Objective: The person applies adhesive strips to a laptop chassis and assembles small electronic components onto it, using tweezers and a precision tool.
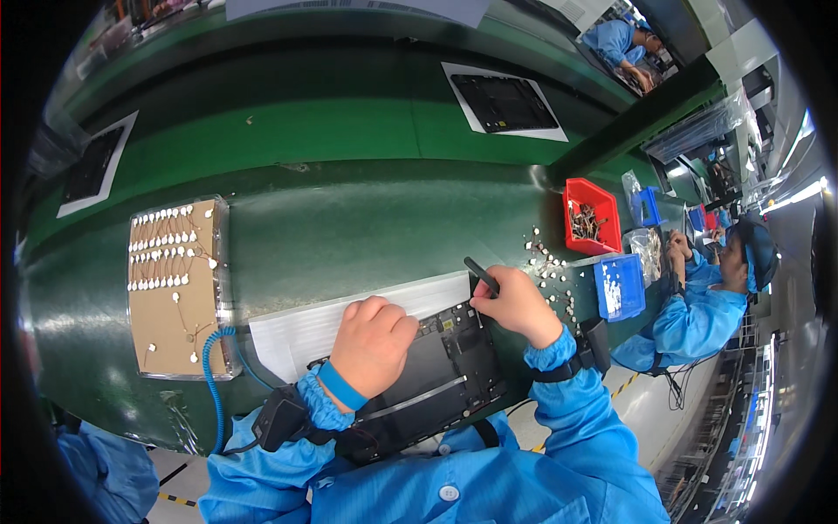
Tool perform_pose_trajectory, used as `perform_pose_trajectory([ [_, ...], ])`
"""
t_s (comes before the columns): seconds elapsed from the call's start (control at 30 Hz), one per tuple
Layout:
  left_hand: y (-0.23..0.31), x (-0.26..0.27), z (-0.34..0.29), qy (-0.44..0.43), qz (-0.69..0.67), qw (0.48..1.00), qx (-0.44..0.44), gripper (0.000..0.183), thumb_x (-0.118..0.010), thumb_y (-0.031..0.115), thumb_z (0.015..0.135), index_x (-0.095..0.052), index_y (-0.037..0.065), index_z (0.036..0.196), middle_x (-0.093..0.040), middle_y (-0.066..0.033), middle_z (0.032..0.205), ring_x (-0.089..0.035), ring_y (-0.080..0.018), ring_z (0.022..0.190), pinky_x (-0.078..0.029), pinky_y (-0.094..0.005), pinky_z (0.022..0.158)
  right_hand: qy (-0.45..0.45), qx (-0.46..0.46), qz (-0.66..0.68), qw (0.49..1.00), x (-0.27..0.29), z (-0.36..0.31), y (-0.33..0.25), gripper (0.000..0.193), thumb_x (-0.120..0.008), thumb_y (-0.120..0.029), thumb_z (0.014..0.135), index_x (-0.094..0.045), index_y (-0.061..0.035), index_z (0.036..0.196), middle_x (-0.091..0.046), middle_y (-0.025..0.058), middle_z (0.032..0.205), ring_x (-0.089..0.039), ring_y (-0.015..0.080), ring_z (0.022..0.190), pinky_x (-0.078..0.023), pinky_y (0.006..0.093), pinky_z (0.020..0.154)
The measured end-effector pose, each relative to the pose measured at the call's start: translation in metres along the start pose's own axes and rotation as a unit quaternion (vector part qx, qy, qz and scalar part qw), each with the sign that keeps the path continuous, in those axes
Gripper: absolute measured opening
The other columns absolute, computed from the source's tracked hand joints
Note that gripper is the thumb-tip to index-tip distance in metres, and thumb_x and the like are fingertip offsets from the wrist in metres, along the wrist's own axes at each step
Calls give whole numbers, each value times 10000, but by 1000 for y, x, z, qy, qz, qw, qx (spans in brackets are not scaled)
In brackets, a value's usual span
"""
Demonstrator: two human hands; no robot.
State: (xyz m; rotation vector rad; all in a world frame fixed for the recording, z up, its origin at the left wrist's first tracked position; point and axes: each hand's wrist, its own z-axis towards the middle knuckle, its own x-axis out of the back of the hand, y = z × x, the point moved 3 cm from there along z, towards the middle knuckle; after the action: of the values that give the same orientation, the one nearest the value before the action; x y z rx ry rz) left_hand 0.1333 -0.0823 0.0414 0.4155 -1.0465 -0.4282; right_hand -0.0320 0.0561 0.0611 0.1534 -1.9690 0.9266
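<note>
Black device panel (436,371) under both hands.

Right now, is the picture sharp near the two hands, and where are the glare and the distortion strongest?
Head view: the left hand and right hand with its dark tool look sharp on the black panel; soft glare lies on the green belt, strong light at the right rim; straight edges bend toward the dark round border.

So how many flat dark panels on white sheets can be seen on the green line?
3, perhaps more hidden: one under the person's hands, left hand resting on it, right hand at its top edge; one far left; one upper middle.
</note>
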Motion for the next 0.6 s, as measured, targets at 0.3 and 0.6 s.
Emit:
perform_pose_trajectory([
  [0.3,1,3,5,15,22,1000,14,235,-626,56,631,-591,77,862,-542,-49,839,-498,-257,865,-383,-367,751,-21,51,-1,998,8,9,2,151,-678,-116,676,-621,1,752,-610,126,674,-595,233,636,-456,330,594],
  [0.6,4,8,8,28,117,989,83,425,-683,174,651,-565,34,1035,-512,-97,926,-461,-283,909,-358,-408,771,82,95,40,991,-5,-15,14,148,-611,-121,734,-608,15,791,-599,181,771,-587,310,703,-452,365,635],
])
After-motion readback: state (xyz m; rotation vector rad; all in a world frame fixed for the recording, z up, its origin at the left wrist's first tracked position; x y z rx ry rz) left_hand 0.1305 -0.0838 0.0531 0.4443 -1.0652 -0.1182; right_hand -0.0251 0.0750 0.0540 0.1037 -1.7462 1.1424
